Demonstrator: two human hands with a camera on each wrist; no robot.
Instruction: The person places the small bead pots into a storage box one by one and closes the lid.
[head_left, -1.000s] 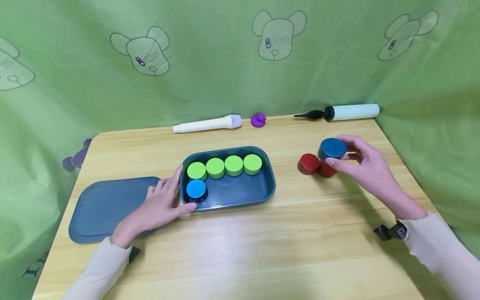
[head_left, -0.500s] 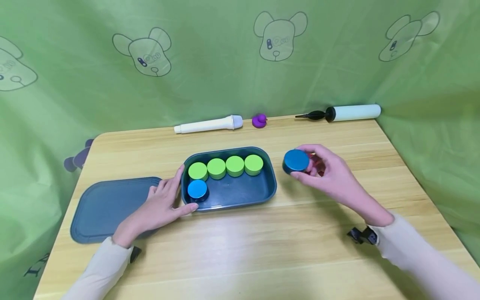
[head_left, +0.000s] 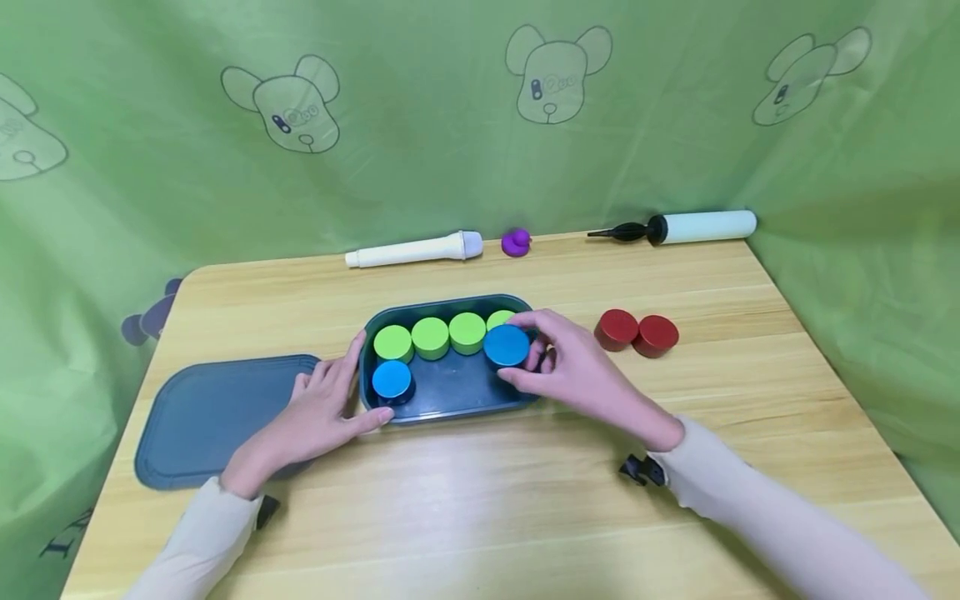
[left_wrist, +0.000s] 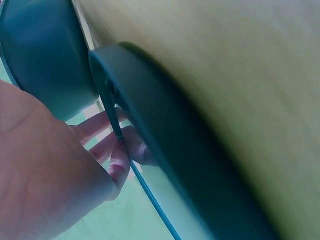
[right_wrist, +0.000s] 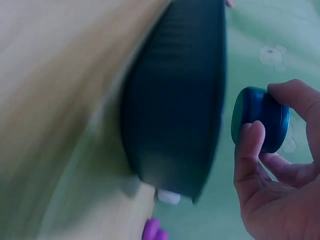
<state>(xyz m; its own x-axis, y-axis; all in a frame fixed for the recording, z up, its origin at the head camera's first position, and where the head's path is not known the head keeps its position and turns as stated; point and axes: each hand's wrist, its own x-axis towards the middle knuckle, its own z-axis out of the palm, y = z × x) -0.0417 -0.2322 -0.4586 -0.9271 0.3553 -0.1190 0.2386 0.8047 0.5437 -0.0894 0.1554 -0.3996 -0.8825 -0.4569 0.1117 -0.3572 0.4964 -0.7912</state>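
Note:
My right hand (head_left: 573,367) pinches a blue cylinder (head_left: 506,345) between thumb and fingers, over the right part of a dark blue open container (head_left: 525,402). In the right wrist view, that cylinder (right_wrist: 261,120) is above the container's rim, apart from it. The container holds a row of several green cylinders (head_left: 431,337) along its far side. Another blue cylinder (head_left: 392,381) stands at its near left. Spread at the container's left end, my left hand (head_left: 311,417) touches it with index finger and thumb; its other fingers lie over the dark blue lid (head_left: 217,408).
Two red cylinders (head_left: 617,328) stand side by side on the table (head_left: 465,517), right of the container. Along the back edge lie a white toy microphone (head_left: 412,251), a purple duck (head_left: 516,242) and a white hand pump (head_left: 705,227). A green curtain (head_left: 427,125) hangs behind.
My right hand has carried the blue cylinder leftward from above the red cylinders to above the container's right part. The left hand has stayed in place.

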